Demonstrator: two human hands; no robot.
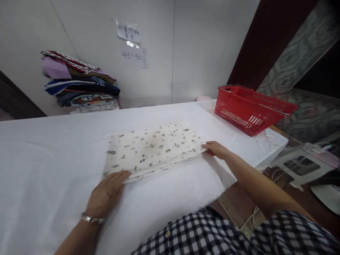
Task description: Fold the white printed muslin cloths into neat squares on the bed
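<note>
A folded cream cloth [154,148] with small printed figures lies flat in the middle of the white table [53,156]. My left hand [106,194] rests at its near left corner, fingers stretched out flat and their tips touching the cloth's edge. My right hand [215,148] is at the cloth's right edge, fingers curled and pressed against the folded layers; whether it pinches them I cannot make out.
A stack of folded coloured fabrics [79,83] sits at the back left against the wall. An empty-looking red plastic basket [249,109] stands on the table's far right corner. A white stool [300,166] is beyond the table's right edge.
</note>
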